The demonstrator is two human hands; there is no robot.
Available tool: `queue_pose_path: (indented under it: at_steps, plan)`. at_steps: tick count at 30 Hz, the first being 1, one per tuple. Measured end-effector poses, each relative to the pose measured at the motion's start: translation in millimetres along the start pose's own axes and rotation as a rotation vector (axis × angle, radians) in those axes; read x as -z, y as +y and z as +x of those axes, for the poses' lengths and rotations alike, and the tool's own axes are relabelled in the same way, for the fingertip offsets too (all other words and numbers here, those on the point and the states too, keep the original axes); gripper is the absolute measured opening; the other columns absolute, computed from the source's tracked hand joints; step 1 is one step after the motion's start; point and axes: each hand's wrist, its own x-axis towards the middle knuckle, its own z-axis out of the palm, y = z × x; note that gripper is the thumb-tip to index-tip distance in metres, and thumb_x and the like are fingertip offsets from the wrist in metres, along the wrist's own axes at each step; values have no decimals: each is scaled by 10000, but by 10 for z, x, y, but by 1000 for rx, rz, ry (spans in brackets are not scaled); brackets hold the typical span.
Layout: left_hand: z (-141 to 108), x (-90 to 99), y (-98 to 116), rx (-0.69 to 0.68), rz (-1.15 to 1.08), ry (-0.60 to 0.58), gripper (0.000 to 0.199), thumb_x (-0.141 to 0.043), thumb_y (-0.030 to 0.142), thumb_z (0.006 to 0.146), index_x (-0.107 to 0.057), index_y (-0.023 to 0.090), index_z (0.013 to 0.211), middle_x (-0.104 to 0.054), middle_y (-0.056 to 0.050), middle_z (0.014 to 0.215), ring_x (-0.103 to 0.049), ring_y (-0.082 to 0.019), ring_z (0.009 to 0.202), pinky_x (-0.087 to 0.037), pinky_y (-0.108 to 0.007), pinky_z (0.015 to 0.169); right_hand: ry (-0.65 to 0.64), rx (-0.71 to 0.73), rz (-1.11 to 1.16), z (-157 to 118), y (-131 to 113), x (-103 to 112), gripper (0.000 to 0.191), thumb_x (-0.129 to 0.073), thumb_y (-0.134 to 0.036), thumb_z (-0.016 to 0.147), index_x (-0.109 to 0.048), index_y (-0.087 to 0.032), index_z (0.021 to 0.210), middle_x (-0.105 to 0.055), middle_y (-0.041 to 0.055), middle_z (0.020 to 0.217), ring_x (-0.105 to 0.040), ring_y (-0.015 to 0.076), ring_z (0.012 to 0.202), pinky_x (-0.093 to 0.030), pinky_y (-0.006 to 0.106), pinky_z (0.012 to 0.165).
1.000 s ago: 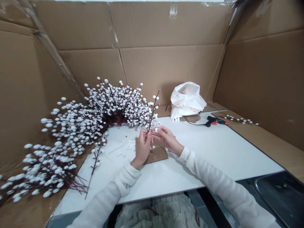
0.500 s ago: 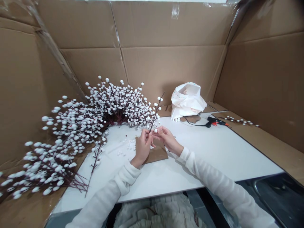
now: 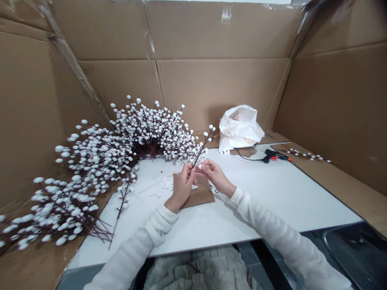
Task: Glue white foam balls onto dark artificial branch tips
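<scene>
My left hand [image 3: 182, 187] is closed on a dark stem [image 3: 200, 150] that carries a few white berries near its top. Beside it, my right hand [image 3: 217, 176] pinches a white berry [image 3: 200, 166] close to the stem. The fingertips of both hands nearly meet, above a piece of brown cardboard [image 3: 201, 196] on the white board [image 3: 272, 189]. Whether the pinched berry touches the stem cannot be made out.
Large bunches of white-berried stems [image 3: 151, 129] fill the left and back left. A white bag [image 3: 240, 127] stands at the back, with a black glue gun [image 3: 270, 153] and another berried stem [image 3: 308, 154] to its right. Loose berries [image 3: 155, 193] lie left of the cardboard.
The held stem has turned and tilts more to the right, with its berries higher up. Both hands stay close together in nearly the same place.
</scene>
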Motion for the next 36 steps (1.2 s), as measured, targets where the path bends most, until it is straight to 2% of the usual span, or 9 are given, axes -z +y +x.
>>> queue_pose_path:
  at_steps: [13, 30, 36]
  plan:
    - [6, 24, -40, -1, -21, -21, 222, -426, 463, 850, -434, 244, 816, -564, 55, 569, -585, -98, 572, -431, -170, 577, -1, 25, -122, -33, -65, -26, 364, -705, -464, 707, -514, -172, 811, -645, 32, 861, -635, 141, 786, -526, 323, 819]
    - [-9, 31, -10, -24, 18, -55, 212, -403, 435, 864, -424, 235, 797, -555, 59, 578, -585, -93, 587, -432, -172, 599, -4, 6, -90, -13, -48, 7, 385, -735, -457, 677, -532, -150, 790, -656, 28, 848, -631, 131, 776, -518, 298, 813]
    - [-5, 32, 9, -24, 15, -60, 217, -383, 436, 874, -406, 235, 795, -538, 69, 575, -595, -90, 594, -417, -165, 594, -6, 19, -144, -22, -55, 2, 381, -727, -465, 685, -549, -149, 801, -649, 34, 858, -615, 130, 778, -507, 291, 803]
